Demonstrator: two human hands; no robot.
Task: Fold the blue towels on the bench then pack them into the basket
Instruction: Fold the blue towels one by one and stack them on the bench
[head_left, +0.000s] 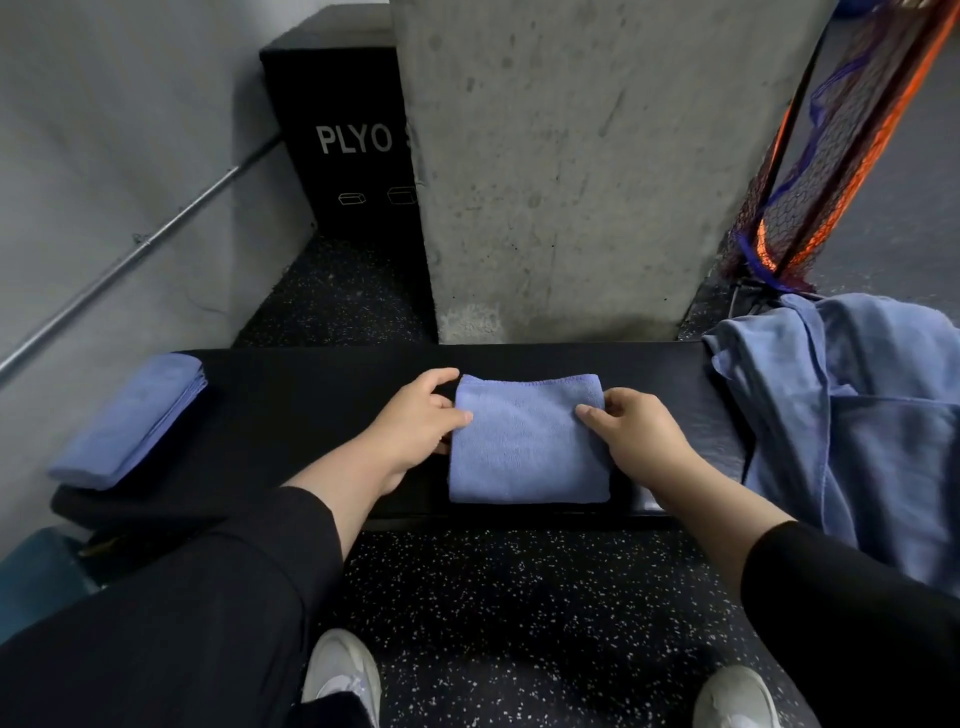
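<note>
Both my forearms reach forward over the bench (311, 395), black sleeves pushed back. My left hand (415, 421) sits at the left edge of the folded towel (527, 441), thumb on top and fingers curled around the edge — a pinch on the cloth. My right hand (636, 436) mirrors it at the right edge, thumb pressed on top, fingers wrapped around the side. The towel lies flat mid-bench. A folded stack (127, 421) rests at the bench's left end; unfolded towels (852, 415) are heaped at the right.
</note>
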